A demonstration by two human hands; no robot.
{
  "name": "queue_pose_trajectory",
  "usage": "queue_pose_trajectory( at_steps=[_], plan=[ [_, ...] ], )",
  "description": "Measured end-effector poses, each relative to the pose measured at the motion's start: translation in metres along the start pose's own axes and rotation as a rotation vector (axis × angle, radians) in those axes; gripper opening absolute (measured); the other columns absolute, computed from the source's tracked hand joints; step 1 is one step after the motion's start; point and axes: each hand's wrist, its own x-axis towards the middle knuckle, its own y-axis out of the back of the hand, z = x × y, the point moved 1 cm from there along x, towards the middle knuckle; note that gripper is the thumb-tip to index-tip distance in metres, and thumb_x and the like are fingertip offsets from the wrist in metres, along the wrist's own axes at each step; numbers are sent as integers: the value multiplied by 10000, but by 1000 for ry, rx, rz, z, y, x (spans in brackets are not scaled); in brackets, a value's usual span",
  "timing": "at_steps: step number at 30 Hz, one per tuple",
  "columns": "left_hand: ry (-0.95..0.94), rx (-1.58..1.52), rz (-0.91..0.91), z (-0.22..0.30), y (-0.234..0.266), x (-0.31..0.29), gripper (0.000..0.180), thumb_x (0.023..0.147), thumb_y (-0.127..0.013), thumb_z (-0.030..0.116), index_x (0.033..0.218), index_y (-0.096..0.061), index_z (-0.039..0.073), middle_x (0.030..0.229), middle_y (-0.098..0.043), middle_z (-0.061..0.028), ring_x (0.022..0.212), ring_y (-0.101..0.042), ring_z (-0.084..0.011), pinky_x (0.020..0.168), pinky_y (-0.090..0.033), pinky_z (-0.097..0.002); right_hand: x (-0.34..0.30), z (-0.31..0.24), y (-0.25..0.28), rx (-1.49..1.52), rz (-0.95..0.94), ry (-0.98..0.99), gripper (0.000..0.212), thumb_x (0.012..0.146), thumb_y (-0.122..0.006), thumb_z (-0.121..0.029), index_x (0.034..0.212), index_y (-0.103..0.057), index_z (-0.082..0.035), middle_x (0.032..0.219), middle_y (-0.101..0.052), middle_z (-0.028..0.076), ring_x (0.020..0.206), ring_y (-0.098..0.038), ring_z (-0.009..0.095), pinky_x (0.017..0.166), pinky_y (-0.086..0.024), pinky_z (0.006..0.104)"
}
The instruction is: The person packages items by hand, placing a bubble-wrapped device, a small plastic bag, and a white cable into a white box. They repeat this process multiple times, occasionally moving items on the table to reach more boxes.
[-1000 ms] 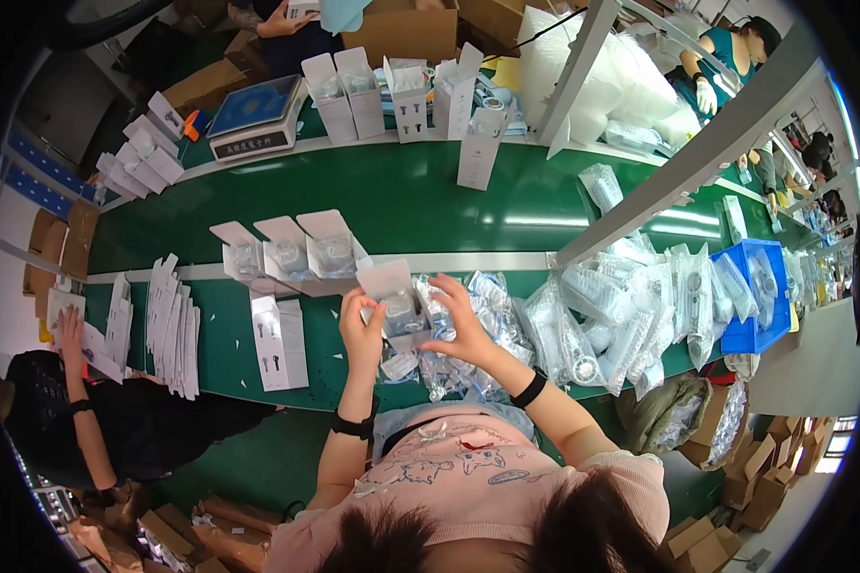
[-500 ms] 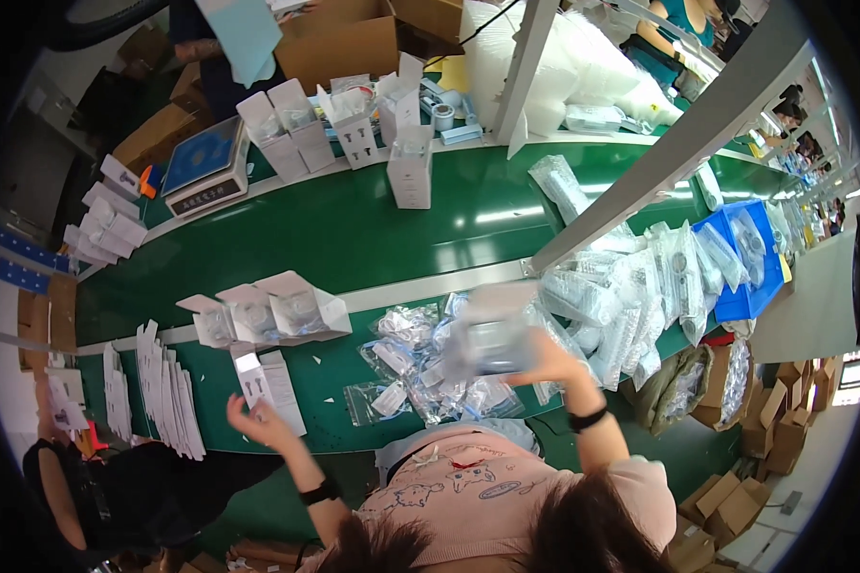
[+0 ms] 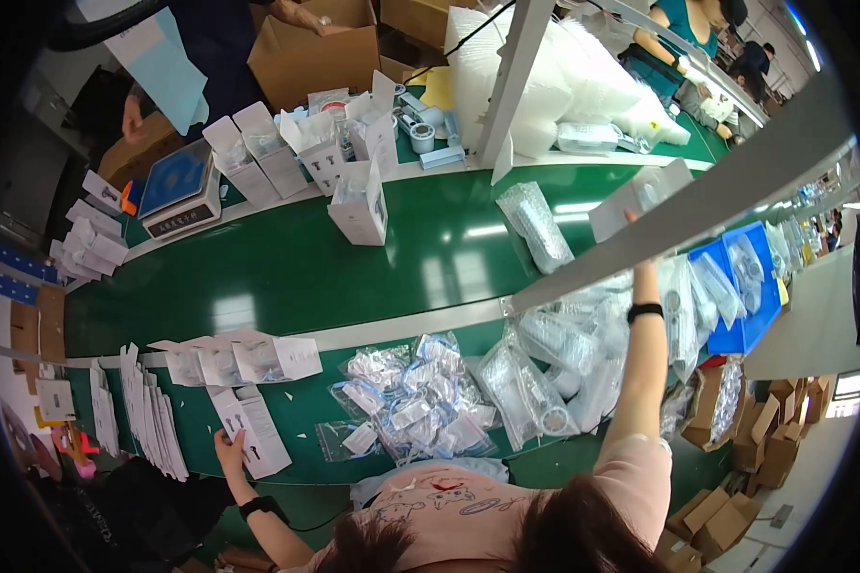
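Note:
My left hand (image 3: 229,453) is closed on the left edge of a flat white carton (image 3: 237,417) with a printed picture. That carton lies partly over another flat white carton (image 3: 266,447). My right arm reaches far to the right, across the green belt. The slanted grey post hides most of my right hand (image 3: 646,264); a fingertip shows above it, against an open white box (image 3: 613,216) with a clear plastic insert. Between my arms lies a heap of small clear bags (image 3: 413,401) with white and blue contents. Bubble-wrapped items (image 3: 564,339) are piled under my right forearm.
Open white boxes (image 3: 296,358) stand in a row at the bench's belt edge, left of the bags. Flat cartons (image 3: 151,415) stand farther left. The slanted post (image 3: 678,215) crosses the right side. A blue bin (image 3: 757,310) sits beyond the pile. Co-workers stand across the belt.
My right hand has carried the white box forward and right, over the belt behind the post. My left hand has come down onto the flat carton and closed on it. The view has shifted.

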Motion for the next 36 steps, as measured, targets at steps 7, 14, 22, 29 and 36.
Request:
queue_pose_trajectory(
  at_steps=[7, 14, 22, 29, 36],
  plan=[
    [-73, -490, -180, -22, -7, -20, 430, 795, -570, 115, 1161, -394, -25, 1026, -536, -93, 900, -514, -174, 752, -421, -272, 16, 19, -116, -192, 150, -192, 860, 587, -758, -325, 1215, -297, 40, 1093, -465, 181, 950, -469, 255, 854, -385, 317],
    [-126, -526, -249, -10, 4, -69, 585, 717, -641, 109, 1209, -346, -8, 1106, -492, -94, 1002, -479, -196, 815, -413, -309, -54, -49, -45, -1511, -665, -213, 531, 675, -673, -339, 1014, -500, 31, 1039, -537, 212, 908, -552, 291, 756, -438, 366],
    [-289, -147, -895, 85, -2, -128, 754, 567, -749, 76, 1210, -360, 21, 1064, -524, -84, 981, -513, -203, 806, -437, -321, -187, -263, -132, -386, -1364, -29, 295, 765, -569, -201, 990, -558, -11, 1019, -579, 155, 868, -577, 298, 729, -457, 361],
    [-474, -221, -1052, 167, -90, -118, 512, 614, -742, 117, 1058, -511, 9, 923, -590, -46, 866, -544, -129, 729, -444, -279, -126, -89, -280, -1378, -334, 12, 585, 745, -546, -207, 1281, -313, -182, 1083, -474, 158, 875, -537, 400, 678, -415, 572],
    [-913, -197, -723, 152, -149, -106, 675, 656, -709, 96, 1230, -354, 75, 1164, -461, -121, 918, -532, -214, 754, -446, -297, -130, -95, -301, -1152, -694, -165, 782, 679, -625, -215, 1328, -190, -233, 1074, -487, 184, 896, -547, 360, 731, -448, 456]
  ],
)
